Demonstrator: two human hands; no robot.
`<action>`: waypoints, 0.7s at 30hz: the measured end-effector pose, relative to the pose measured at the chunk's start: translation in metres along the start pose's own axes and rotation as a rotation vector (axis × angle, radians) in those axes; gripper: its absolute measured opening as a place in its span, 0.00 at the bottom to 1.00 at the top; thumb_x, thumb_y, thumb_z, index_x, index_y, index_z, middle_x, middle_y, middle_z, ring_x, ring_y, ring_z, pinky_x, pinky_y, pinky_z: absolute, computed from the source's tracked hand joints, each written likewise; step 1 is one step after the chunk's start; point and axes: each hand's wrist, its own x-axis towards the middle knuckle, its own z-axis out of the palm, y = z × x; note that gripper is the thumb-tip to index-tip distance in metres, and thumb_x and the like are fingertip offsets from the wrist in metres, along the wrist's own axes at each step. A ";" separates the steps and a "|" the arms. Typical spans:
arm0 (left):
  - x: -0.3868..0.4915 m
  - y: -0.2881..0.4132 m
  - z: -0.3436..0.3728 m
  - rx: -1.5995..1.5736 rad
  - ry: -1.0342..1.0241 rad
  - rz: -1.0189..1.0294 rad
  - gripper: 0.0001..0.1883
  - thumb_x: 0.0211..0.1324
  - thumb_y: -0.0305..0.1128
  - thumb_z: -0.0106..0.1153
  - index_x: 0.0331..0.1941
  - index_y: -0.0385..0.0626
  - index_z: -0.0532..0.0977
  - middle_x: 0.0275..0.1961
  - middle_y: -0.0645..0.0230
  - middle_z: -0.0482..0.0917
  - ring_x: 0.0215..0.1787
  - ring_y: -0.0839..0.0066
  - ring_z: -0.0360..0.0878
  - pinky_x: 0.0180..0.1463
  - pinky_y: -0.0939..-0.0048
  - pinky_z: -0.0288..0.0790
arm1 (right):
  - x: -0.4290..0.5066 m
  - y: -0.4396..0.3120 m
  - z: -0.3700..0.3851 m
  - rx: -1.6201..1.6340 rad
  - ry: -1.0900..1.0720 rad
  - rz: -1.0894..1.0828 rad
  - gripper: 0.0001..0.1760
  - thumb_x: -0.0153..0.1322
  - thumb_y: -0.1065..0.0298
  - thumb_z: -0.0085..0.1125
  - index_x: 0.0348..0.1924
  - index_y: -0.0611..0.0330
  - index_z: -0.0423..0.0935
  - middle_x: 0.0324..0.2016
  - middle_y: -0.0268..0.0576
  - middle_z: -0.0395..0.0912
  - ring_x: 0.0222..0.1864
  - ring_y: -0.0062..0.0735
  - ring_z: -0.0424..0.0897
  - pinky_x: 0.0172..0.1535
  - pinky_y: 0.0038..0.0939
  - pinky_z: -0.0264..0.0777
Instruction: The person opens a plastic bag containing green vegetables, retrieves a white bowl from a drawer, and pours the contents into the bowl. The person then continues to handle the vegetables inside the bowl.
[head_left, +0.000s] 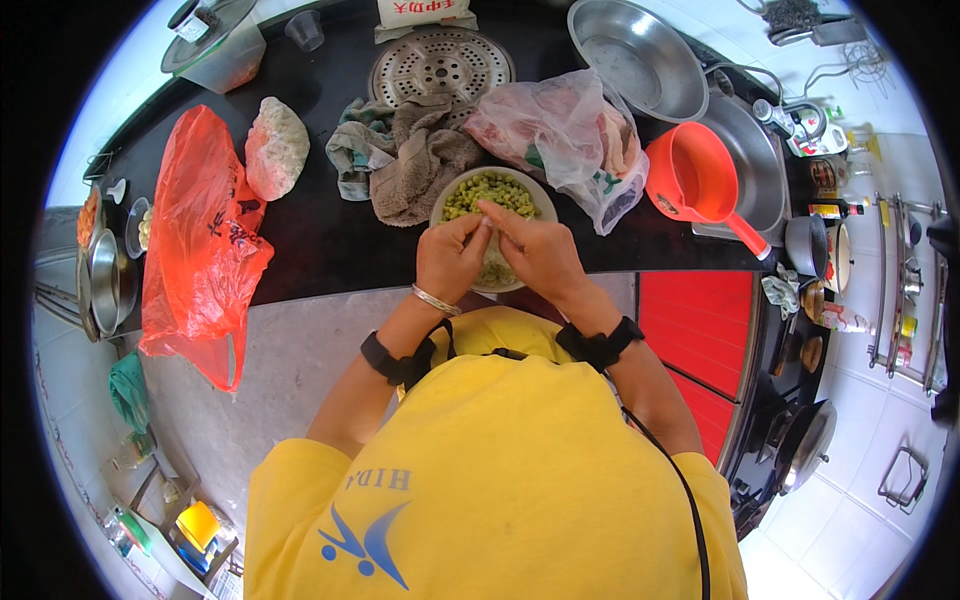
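Note:
A pale round bowl (551, 214) of green beans (495, 192) is at the counter's front edge, directly before me. Nearer my body, a second mass of pale, translucent scraps (495, 271) shows beneath my wrists. My left hand (452, 251), with silvery bangles at its wrist, is raised over the beans with its thumb and fingers pinched. Against its fingertips meets my right hand (541, 247), its index finger bent toward the left thumb. Anything between the fingertips is too small or hidden to make out. Black bands circle both forearms.
Behind the bowl lie a brown towel (424, 169) and a perforated steamer plate (442, 67). A plastic bag of meat (559, 124), a metal basin (641, 60) and a red dipper (694, 172) stand right, by the sink (757, 165). A red bag (202, 240) overhangs the counter at left.

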 end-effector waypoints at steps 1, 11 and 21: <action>-0.001 0.000 0.000 -0.008 -0.005 -0.001 0.09 0.56 0.33 0.58 0.28 0.40 0.79 0.18 0.57 0.75 0.19 0.59 0.74 0.22 0.68 0.66 | 0.001 0.001 0.000 0.011 -0.017 0.017 0.26 0.64 0.74 0.55 0.56 0.47 0.74 0.25 0.51 0.78 0.25 0.48 0.79 0.29 0.38 0.72; -0.005 -0.008 -0.002 -0.043 0.058 -0.057 0.09 0.54 0.29 0.59 0.37 0.36 0.80 0.21 0.62 0.78 0.20 0.79 0.74 0.25 0.76 0.66 | -0.001 -0.001 -0.006 0.149 -0.032 0.274 0.19 0.62 0.69 0.58 0.48 0.54 0.77 0.29 0.53 0.80 0.30 0.51 0.80 0.34 0.39 0.74; 0.000 0.000 -0.009 -0.519 -0.238 -0.478 0.12 0.56 0.35 0.61 0.36 0.36 0.80 0.28 0.76 0.80 0.28 0.89 0.71 0.31 0.81 0.66 | -0.005 0.002 -0.003 0.151 0.009 0.246 0.15 0.63 0.66 0.60 0.43 0.55 0.78 0.28 0.53 0.80 0.30 0.51 0.80 0.33 0.39 0.73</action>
